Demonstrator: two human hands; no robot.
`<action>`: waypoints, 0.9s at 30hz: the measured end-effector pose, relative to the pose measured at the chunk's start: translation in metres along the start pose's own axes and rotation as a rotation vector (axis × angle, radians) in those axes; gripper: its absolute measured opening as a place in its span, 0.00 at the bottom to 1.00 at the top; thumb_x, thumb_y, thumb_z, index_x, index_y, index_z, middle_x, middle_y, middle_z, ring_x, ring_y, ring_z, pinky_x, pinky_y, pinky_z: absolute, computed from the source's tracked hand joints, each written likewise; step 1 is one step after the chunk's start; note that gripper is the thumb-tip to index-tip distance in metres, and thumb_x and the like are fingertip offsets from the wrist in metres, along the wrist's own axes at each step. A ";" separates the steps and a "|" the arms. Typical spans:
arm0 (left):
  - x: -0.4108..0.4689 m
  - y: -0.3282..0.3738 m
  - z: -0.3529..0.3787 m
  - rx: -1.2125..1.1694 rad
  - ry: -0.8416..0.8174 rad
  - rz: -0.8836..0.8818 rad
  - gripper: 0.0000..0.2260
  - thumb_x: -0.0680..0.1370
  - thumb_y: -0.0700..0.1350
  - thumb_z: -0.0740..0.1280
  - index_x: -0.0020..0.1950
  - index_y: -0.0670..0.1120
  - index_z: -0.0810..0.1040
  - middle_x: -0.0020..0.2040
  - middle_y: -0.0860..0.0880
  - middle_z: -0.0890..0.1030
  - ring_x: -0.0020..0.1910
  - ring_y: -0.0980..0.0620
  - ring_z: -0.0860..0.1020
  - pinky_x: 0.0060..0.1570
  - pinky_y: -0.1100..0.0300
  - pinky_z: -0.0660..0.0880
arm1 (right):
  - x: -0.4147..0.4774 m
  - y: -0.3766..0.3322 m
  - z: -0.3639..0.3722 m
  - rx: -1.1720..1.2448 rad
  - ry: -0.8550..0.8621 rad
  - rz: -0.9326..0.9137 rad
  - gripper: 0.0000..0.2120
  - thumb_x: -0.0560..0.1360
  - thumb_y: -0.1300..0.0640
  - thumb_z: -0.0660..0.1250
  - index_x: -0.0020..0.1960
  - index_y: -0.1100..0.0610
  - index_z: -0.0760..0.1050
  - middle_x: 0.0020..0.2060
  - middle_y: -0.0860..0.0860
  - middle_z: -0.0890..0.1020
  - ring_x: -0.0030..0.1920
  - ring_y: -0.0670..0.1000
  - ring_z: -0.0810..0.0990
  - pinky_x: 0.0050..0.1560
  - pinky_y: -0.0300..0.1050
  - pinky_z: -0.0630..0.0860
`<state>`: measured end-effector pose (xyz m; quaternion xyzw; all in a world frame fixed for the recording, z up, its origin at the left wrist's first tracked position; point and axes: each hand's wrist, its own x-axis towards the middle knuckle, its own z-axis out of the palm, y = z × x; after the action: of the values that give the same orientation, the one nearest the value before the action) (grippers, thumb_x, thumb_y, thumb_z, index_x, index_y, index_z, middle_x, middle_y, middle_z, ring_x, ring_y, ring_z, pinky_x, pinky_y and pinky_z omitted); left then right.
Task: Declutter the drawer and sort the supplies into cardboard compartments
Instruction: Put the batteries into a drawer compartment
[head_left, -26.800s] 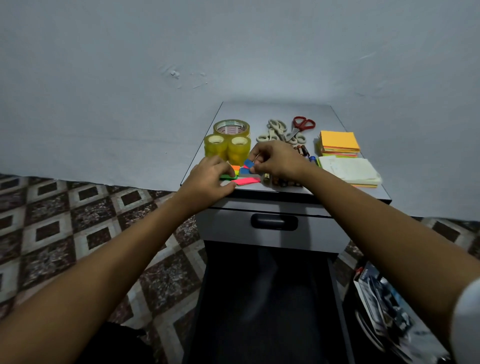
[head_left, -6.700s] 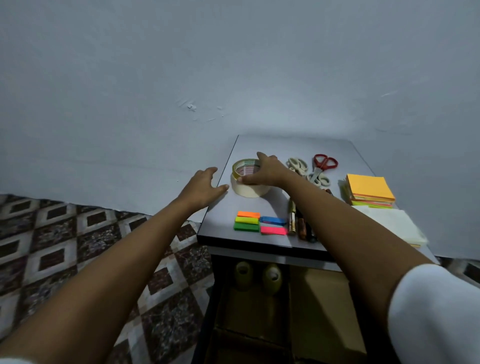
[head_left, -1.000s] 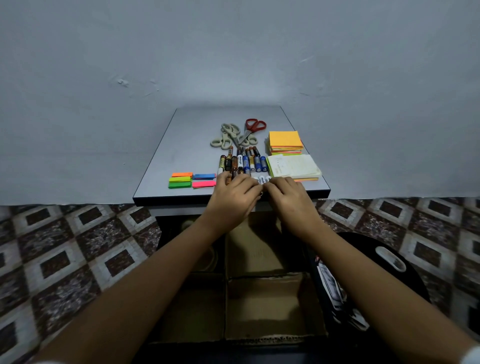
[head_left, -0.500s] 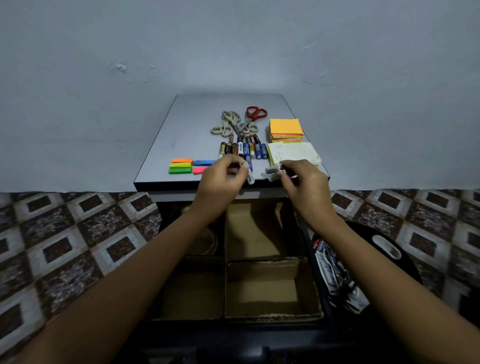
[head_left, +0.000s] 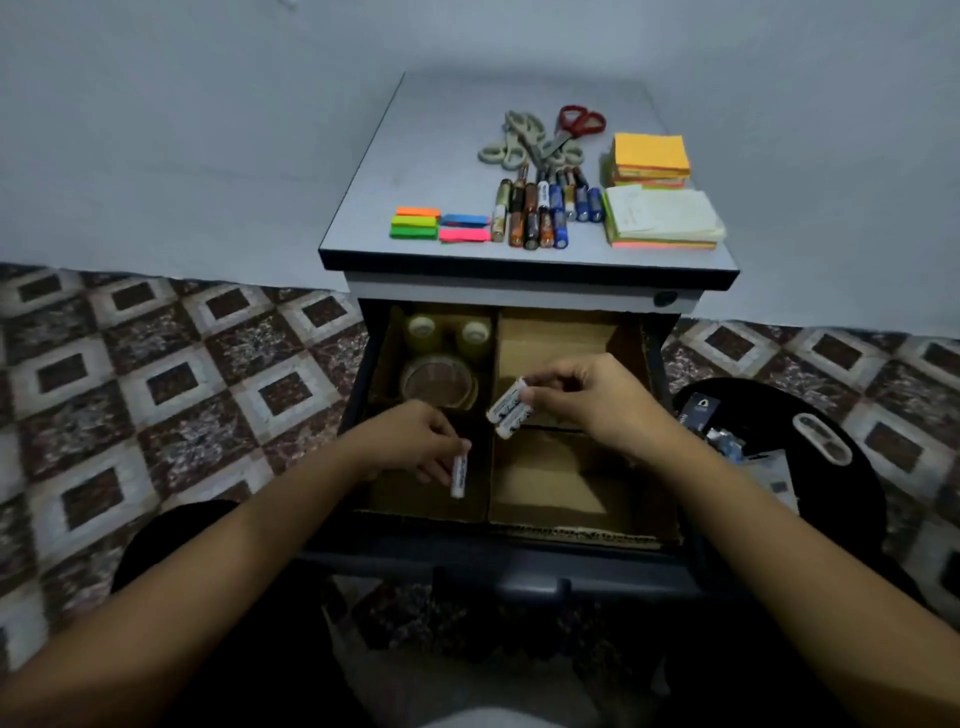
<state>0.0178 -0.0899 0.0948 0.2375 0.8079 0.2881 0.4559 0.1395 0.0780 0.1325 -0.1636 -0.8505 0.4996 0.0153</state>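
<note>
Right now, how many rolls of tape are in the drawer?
3, all in the rear left compartment: left small roll and right small roll at its back, larger roll in front. The left hand hides part of the near left compartment.

Plain pale blue-grey wall (head_left: 182, 130) filled upper frame. Brown-and-white diamond-patterned floor tiles (head_left: 156, 395) at mid left and right. Grey cabinet (head_left: 431, 156) stood centre against wall.

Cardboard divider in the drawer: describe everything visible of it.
The cardboard divider is brown corrugated board inside the open drawer, its walls forming four compartments, two by two. The far-left one holds three tape rolls; the others show bare floors. Its front rim looks frayed. The left hand and right hand, holding white batteries, hover over it.
</note>
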 end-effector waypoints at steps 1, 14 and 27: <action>0.006 -0.009 0.005 0.020 -0.028 -0.039 0.07 0.79 0.46 0.64 0.47 0.43 0.77 0.43 0.47 0.82 0.39 0.53 0.82 0.41 0.61 0.77 | 0.001 0.001 0.006 -0.008 -0.017 0.012 0.07 0.75 0.57 0.67 0.53 0.53 0.80 0.37 0.45 0.80 0.35 0.39 0.77 0.38 0.30 0.73; 0.025 -0.033 0.024 0.254 -0.170 -0.065 0.08 0.77 0.42 0.65 0.47 0.39 0.81 0.41 0.47 0.79 0.38 0.53 0.74 0.38 0.64 0.69 | 0.016 0.005 0.033 -0.093 -0.141 -0.017 0.11 0.75 0.58 0.67 0.57 0.58 0.78 0.40 0.47 0.81 0.33 0.35 0.76 0.35 0.27 0.73; 0.009 -0.040 0.002 -0.274 -0.063 -0.069 0.11 0.79 0.34 0.58 0.57 0.42 0.75 0.47 0.46 0.80 0.45 0.54 0.79 0.46 0.62 0.75 | 0.046 -0.014 0.050 -0.485 -0.413 -0.127 0.13 0.76 0.55 0.65 0.60 0.54 0.77 0.53 0.47 0.81 0.50 0.42 0.77 0.51 0.35 0.73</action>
<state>0.0105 -0.1121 0.0616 0.1539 0.7540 0.3722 0.5189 0.0826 0.0428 0.1132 -0.0044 -0.9384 0.3032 -0.1657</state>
